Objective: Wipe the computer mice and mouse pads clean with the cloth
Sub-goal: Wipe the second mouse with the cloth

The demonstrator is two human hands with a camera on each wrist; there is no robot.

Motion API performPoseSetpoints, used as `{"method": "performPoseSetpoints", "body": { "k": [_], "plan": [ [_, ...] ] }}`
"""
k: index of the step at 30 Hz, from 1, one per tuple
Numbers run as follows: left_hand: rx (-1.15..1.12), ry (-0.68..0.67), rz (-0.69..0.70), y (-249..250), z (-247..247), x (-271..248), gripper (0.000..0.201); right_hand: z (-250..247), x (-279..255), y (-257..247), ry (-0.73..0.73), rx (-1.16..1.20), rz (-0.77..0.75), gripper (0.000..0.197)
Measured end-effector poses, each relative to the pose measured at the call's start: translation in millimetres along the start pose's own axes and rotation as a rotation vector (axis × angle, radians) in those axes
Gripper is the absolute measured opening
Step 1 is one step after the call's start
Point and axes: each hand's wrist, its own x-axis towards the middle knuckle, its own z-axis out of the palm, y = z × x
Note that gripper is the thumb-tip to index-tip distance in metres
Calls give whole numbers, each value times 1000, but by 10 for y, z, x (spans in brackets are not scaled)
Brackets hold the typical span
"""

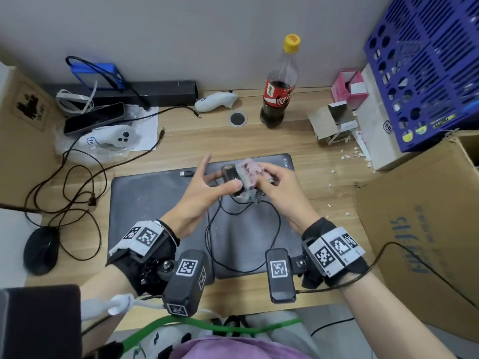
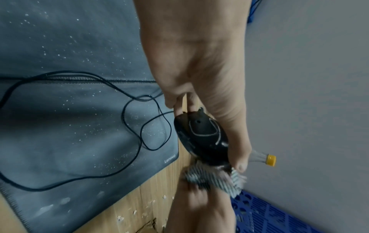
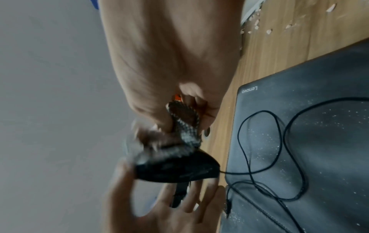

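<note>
Light wooden desk (image 1: pixel 298 149) carries grey rectangular fabric mouse pad (image 1: pixel 155 203) (white specks across it, black cable looped on top). Left edge: black computer mouse (image 1: pixel 41 250), white game controller (image 1: pixel 111 138), dark phone (image 1: pixel 93 117). Back: cola bottle with yellow cap (image 1: pixel 281 84), second white controller (image 1: pixel 215 101). Right: torn small cardboard box (image 1: pixel 334 121), white crumbs (image 1: pixel 347 155).

"Lenovo" on the grey mouse pad (image 2: pixel 99 141) corner
</note>
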Motion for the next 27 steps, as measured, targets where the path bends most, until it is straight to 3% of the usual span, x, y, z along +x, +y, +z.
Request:
{"method": "performPoseSetpoints", "body": {
  "k": [4, 11, 17, 19, 21, 24, 27],
  "plan": [
    [56, -123, 53, 14, 75, -47, 126, 54, 134, 101, 23, 50, 159, 22],
    [66, -105, 45, 7, -91, -38, 124, -98, 147, 181, -4, -97, 200, 8],
    [71, -173, 24, -18, -155, -96, 115, -281, 228, 309, 376, -258, 289, 16],
    [60, -164, 26, -24, -123, -85, 114, -189, 203, 269, 335, -241, 242, 19],
    [22, -140, 15, -33, -88, -62, 110, -69, 163, 204, 199, -191, 174, 16],
    [-26, -108, 27, -32, -87, -31, 126, 34, 89, 78, 46, -67, 92, 9],
    [-82, -72, 9, -26, -133, -20, 131, -24, 67, 24, 0, 51, 54, 19]
  ]
}}
